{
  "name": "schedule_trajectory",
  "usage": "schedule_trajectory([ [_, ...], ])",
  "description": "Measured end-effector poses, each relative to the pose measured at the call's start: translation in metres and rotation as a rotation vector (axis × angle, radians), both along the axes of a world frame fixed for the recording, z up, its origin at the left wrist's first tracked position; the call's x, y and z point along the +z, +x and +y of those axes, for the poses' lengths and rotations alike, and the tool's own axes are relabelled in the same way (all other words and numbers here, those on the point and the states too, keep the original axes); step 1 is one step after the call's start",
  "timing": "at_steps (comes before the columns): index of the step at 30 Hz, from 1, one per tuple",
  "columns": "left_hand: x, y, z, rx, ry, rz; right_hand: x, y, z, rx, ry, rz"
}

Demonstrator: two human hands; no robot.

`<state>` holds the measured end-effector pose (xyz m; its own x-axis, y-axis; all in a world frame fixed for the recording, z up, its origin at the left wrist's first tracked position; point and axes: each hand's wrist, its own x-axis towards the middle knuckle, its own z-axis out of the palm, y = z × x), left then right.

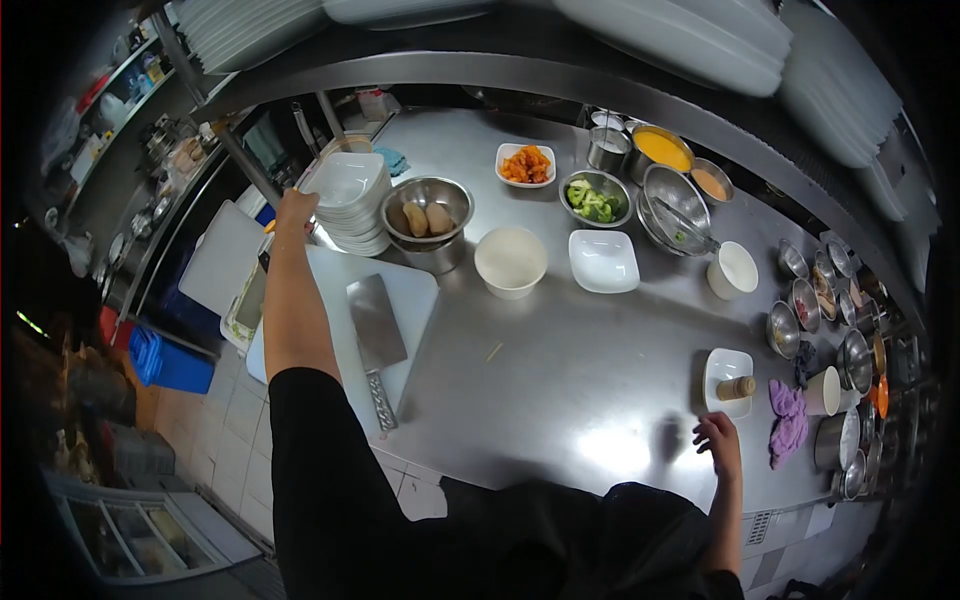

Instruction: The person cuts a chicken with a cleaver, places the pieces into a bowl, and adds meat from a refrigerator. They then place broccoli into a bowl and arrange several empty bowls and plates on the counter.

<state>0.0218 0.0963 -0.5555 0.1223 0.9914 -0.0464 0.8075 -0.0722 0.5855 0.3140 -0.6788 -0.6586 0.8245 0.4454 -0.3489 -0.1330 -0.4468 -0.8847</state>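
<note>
My left hand (296,212) reaches to the back left, beside a stack of white square bowls (352,185). Its fingers are mostly hidden, so I cannot make out whether it grips anything. Under that forearm lies a white cutting board (412,290) with a cleaver (376,325) flat on it. My right hand (718,442) hovers near the front edge of the steel table, fingers apart and slightly curled, holding nothing. Just beyond it, a small white dish (728,366) contains a brownish cylindrical object (737,388).
Across the table stand a metal bowl of brown pieces (428,218), a round white bowl (511,262), a square white bowl (604,261), broccoli (594,201) and orange chunks (527,164). A purple cloth (788,422) lies at right. A shelf (480,68) of plates hangs overhead.
</note>
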Motion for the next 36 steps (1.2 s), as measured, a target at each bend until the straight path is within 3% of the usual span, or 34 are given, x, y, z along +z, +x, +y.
schedule_trajectory([
  [5,-0.029,-0.005,0.016,-0.117,-0.083,-0.258,0.085,-0.044,0.177,0.496,-0.197,-0.116],
  [9,-0.047,0.0,0.015,-0.078,-0.077,-0.392,0.11,-0.07,0.351,0.763,-0.069,-0.366],
  [13,-0.093,0.009,0.048,-0.083,0.214,-0.407,0.128,-0.086,0.536,0.695,0.133,-0.371],
  [16,-0.074,0.005,0.03,-0.093,0.118,-0.362,0.12,-0.093,0.641,0.522,0.159,-0.405],
  [18,-0.068,0.002,0.019,-0.111,0.186,-0.377,0.102,-0.091,0.689,0.507,0.066,-0.499],
  [21,-0.057,0.002,0.004,-0.085,0.235,-0.415,0.092,-0.097,0.723,0.453,-0.057,-0.545],
  [23,-0.05,0.002,0.001,-0.053,0.206,-0.445,0.084,-0.094,0.733,0.408,-0.168,-0.783],
  [30,-0.044,0.002,-0.011,-0.066,0.148,-0.5,0.11,-0.102,0.724,0.485,-0.176,-0.526],
  [36,-0.047,0.0,0.001,-0.096,0.119,-0.521,0.112,-0.115,0.716,0.422,-0.158,-0.777],
])
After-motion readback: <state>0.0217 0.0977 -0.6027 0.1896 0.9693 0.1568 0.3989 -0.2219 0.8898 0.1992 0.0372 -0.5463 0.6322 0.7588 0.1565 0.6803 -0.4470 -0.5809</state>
